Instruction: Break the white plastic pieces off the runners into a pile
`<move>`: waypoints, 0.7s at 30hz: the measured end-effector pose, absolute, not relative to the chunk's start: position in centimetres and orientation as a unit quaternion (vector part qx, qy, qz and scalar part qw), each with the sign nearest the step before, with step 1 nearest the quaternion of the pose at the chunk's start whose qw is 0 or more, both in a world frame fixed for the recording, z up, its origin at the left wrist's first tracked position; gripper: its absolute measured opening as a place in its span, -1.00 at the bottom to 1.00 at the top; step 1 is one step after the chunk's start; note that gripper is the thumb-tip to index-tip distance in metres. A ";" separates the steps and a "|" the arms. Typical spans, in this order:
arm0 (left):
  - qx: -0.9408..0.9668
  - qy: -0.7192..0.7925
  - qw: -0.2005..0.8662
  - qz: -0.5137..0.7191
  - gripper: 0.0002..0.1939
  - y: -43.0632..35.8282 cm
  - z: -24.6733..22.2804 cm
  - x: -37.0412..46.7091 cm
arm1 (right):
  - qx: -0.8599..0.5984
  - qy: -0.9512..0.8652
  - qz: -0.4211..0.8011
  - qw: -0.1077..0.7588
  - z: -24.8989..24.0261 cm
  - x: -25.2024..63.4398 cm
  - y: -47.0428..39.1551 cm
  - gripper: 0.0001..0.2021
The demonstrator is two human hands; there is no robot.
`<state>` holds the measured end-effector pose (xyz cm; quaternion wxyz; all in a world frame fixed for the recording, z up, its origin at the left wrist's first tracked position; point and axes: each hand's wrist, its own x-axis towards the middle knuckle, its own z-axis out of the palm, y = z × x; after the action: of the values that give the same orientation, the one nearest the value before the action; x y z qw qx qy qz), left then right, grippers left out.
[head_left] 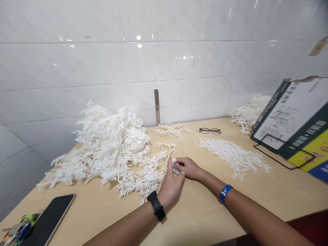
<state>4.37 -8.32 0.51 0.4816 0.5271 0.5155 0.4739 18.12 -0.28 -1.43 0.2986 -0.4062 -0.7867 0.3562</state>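
Note:
My left hand [171, 189], with a black watch at the wrist, is closed at the near edge of the loose white pieces. A thin white branched strip [169, 150] rises from its fingertips. Right beside it, my right hand [189, 167] pinches at the same small cluster, its fingertips partly hidden behind the left hand. A large heap of white branched strips [110, 143] is piled to the left of both hands. To their right lies a flat spread of thin white pieces [230, 153].
A smaller bunch of white strips [171, 130] lies by the wall, near eyeglasses [210, 131]. On the right stand a printed box [289, 119], a black wire frame [266, 157] and another white pile [249, 111]. A phone [51, 218] and keys [22, 229] are at the left front.

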 end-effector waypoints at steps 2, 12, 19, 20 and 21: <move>0.583 0.497 0.458 0.451 -0.37 -10.9 1.6 2.7 | -0.393 -0.758 0.406 0.326 -1.5 18.0 0.8 -0.70; 0.745 0.649 0.095 0.124 -0.20 -13.8 4.0 -4.9 | -0.379 -0.695 0.479 0.378 -1.7 18.2 1.6 -0.65; 0.767 0.617 0.100 0.142 -0.64 -11.4 5.2 -7.1 | -0.423 -0.694 0.425 0.399 -1.7 19.8 1.7 -0.59; 0.770 0.605 0.104 0.172 -0.62 -11.3 6.3 -7.6 | -0.432 -0.693 0.412 0.404 -1.7 20.0 1.8 -0.59; 0.765 0.599 0.094 0.216 -0.59 -11.2 7.8 -8.3 | -0.437 -0.693 0.403 0.409 -1.8 20.2 1.9 -0.58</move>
<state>-8.25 -11.21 7.75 0.0941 0.7652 0.5994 0.2155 20.22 1.95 -1.76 0.4086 -0.4374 -0.6926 0.4026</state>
